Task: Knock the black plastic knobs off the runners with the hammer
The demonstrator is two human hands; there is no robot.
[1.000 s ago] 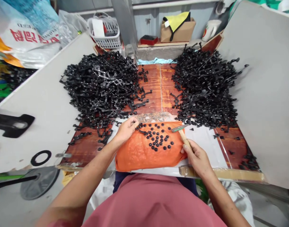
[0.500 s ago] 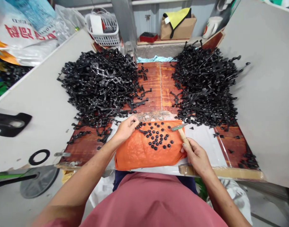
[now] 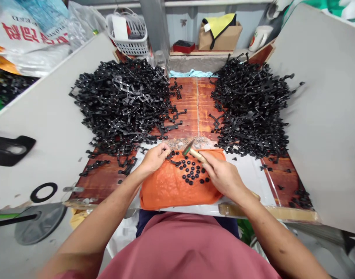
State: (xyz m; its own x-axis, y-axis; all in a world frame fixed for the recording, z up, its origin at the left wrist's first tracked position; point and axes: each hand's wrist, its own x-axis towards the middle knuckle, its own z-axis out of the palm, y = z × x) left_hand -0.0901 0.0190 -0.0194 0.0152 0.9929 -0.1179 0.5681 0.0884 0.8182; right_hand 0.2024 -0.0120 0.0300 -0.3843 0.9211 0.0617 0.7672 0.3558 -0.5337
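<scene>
My right hand is closed around the wooden handle of a hammer, whose greenish-grey head is raised above the top edge of an orange cloth pad. My left hand has its fingertips pinched at the pad's upper left, on one end of a small black linked part. Exactly how the fingertips grip it is hard to make out. Several round black caps lie scattered on the pad to the right of that part. A speckled stone slab shows just behind the pad.
Large heaps of black linked parts stand at the left and right. Grey boards flank the wooden table. Along the back are a white basket, a red box, a cardboard box and a mug.
My right hand has moved left over the pad with the hammer, bringing its head near my left fingertips. My left hand stays nearly in place.
</scene>
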